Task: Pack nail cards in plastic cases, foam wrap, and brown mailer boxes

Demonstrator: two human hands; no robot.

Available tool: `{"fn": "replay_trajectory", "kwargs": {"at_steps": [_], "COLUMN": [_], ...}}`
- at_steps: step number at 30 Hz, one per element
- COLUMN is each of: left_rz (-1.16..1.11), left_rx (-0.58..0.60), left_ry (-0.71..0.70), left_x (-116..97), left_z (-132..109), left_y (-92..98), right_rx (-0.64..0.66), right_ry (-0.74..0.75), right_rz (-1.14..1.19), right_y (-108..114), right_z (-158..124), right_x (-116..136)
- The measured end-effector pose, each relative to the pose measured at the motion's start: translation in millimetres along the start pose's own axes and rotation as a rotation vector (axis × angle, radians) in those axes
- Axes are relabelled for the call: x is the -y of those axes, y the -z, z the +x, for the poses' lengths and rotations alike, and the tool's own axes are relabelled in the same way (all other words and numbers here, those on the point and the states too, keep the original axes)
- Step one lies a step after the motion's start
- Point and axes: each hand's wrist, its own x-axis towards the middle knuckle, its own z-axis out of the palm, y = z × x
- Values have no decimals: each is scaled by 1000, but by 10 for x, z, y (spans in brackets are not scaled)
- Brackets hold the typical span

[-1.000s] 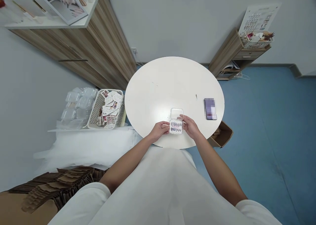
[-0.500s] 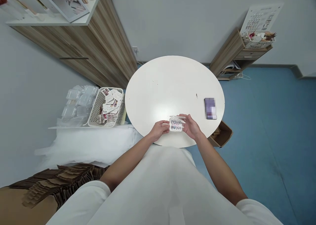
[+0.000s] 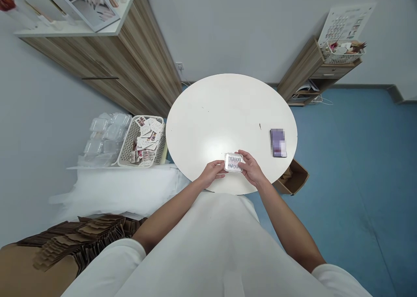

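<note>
A small clear plastic case (image 3: 232, 162) with two rows of small shiny pieces inside is held above the near edge of the round white table (image 3: 224, 105). Its lid lies down over the pieces. My left hand (image 3: 211, 174) pinches the case's left side between thumb and fingers. On the right side, my right hand (image 3: 251, 168) grips it, thumb on top of the lid and fingers behind.
A purple, blurred item (image 3: 278, 142) lies on the table's right. Left of the table are a white basket of cards (image 3: 123, 153) and stacked clear boxes (image 3: 106, 134). An open cardboard box (image 3: 298, 178) stands low at the right, a wooden cabinet (image 3: 143, 49) at back left.
The lid of the case, raised before, has come down over the pieces. My right thumb has moved onto the top of the case.
</note>
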Motion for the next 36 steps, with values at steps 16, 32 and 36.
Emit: {"fn": "replay_trajectory", "kwargs": {"at_steps": [16,32,36], "left_rz": [148,517,654], "left_rx": [-50,-261,-296], "left_ry": [-95,-369,-474], "left_x": [137,276,234], "left_z": [78,156,108], "left_y": [-157,-244,-178], "right_rx": [-150,-93,-56], "right_ry": [-175,-36,9], "right_rz": [-5,-219,-269], "right_y": [102,317,287], "right_z": [-187,-96,-41], "right_x": [-55,-113,-143]}}
